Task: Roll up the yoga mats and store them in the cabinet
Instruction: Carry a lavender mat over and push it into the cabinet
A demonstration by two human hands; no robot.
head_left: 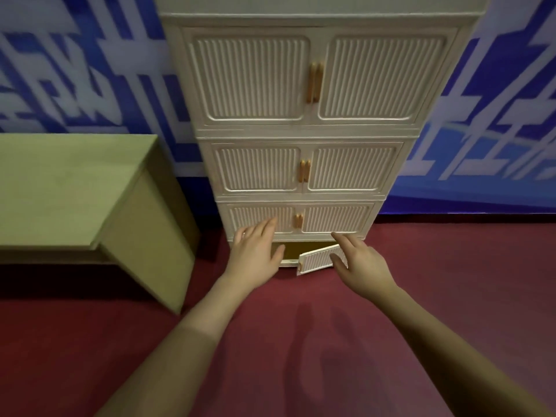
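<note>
Both bare arms reach forward and down, hands apart.
The left hand [255,251] is flat, its fingers straight and together, thumb out to the side. The right hand [359,260] is spread, palm down, fingers straight and a little parted. Neither grips anything.

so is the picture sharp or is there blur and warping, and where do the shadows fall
Head view: soft all over, with motion smear on the left hand and right hand; wide-angle warping makes the cabinet taper towards the floor and bends the blue wall pattern; faint arm shadows lie on the red carpet; a darker shadow sits under the green table; no glare.
</note>
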